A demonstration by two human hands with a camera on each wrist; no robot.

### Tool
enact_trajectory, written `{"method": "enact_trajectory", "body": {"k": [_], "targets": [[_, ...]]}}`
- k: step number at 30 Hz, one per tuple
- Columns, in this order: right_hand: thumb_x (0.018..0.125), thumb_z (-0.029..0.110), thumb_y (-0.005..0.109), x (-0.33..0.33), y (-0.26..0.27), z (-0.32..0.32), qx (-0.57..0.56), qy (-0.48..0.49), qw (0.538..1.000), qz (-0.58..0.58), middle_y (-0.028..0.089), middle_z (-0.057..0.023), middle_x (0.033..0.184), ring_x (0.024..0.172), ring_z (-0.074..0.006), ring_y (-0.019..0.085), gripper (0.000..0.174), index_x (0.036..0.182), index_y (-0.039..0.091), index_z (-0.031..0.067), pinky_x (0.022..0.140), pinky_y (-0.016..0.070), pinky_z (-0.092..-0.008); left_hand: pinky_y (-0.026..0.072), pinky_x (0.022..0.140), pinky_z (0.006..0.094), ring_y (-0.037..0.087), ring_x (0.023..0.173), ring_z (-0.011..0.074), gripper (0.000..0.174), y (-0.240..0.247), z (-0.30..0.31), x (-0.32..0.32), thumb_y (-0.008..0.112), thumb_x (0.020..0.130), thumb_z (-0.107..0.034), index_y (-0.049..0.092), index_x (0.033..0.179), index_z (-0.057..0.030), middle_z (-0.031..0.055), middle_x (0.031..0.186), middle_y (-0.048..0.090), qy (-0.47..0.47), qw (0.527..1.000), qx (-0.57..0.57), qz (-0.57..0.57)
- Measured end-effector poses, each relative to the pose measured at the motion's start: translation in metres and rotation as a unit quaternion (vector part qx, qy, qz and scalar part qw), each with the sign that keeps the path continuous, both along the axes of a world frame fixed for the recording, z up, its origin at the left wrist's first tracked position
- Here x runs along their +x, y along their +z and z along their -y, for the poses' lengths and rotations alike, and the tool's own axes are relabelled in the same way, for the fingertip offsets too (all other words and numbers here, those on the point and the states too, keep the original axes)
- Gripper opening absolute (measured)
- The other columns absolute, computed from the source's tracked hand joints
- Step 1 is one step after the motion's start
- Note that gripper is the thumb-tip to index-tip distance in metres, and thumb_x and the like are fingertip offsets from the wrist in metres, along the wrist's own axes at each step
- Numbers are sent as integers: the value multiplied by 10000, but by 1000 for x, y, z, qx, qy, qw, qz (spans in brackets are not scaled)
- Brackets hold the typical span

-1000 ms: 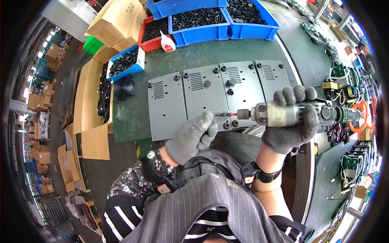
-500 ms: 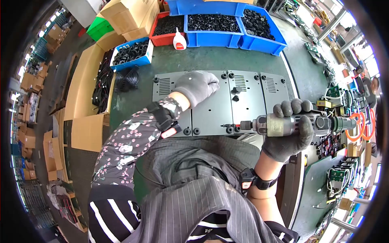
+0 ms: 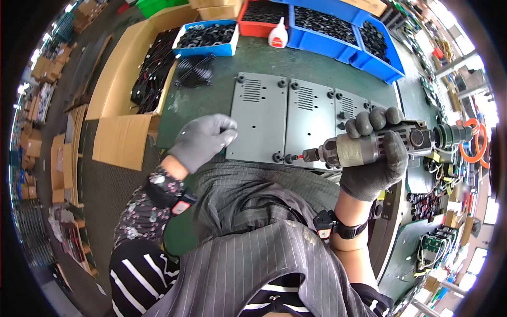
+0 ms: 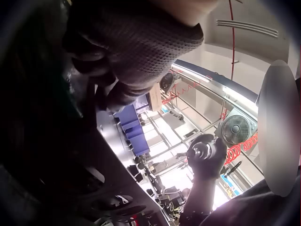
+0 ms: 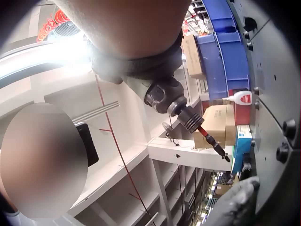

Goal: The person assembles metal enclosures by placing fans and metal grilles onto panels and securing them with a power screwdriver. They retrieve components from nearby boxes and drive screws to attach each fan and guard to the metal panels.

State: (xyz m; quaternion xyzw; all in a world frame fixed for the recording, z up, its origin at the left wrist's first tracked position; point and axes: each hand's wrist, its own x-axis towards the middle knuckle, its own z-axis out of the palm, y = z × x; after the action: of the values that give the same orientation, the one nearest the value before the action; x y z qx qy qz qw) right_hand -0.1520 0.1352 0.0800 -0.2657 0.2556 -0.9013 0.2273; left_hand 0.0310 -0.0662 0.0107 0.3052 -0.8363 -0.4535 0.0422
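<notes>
The left hand (image 3: pixel 203 141), fingers bent, hangs beside gray panels (image 3: pixel 260 113); whether it pinches anything cannot be told. A driver (image 3: pixel 353 151), gripped in the right hand (image 3: pixel 381 173), points leftward over the panels' near edge.

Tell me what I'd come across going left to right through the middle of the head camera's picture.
Open cardboard box → gloved left hand → leftmost grey panel → power tool, gripped by the gloved right hand → orange hose.
</notes>
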Motion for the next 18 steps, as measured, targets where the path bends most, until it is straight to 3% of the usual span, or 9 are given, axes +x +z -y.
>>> {"method": "enact_trajectory", "body": {"k": [1,5,6,9,15,18], "targets": [[750,135,589,4,2,8,11,2,1000,-7,512,-76,913,781,-217,527,384,1108,474,56,708,448,-371,486,704,235,586,731,68,179,-7,0,-2,659,822,-129,657,957,-11,26,863,673,28,995,-68,-68],[755,121,578,16,7,28,22,53,998,-17,528,-81,916,777,-227,548,364,1102,492,57,691,463,-374,482,675,245,586,699,107,245,-2,-2,3,685,802,-184,664,1011,-57,52,850,656,13,991,-97,-86],[756,117,579,20,9,33,29,49,998,-20,527,-80,910,764,-229,551,355,1096,495,58,690,467,-374,488,675,281,602,689,170,258,1,0,5,671,797,-208,669,1023,-82,70,853,655,-26,989,-130,-64],[758,118,581,30,10,44,45,55,997,-41,527,-79,907,757,-229,553,346,1087,498,55,690,471,-379,494,671,322,614,703,224,252,-11,3,10,653,799,-228,674,1017,-102,86,840,658,-54,975,-172,-128],[765,62,601,53,7,64,120,44,987,-94,525,-85,854,729,-232,580,309,1042,461,61,651,506,-370,492,664,357,620,745,266,259,-4,-22,37,659,792,-264,675,1004,-116,104,805,650,-62,977,-166,-116],[772,80,603,60,0,78,136,105,975,-139,518,-82,906,786,-226,542,318,1062,473,69,714,459,-375,492,659,367,617,745,274,269,-17,-27,37,662,790,-286,662,992,-108,105,793,642,-40,974,-168,-146]]}}
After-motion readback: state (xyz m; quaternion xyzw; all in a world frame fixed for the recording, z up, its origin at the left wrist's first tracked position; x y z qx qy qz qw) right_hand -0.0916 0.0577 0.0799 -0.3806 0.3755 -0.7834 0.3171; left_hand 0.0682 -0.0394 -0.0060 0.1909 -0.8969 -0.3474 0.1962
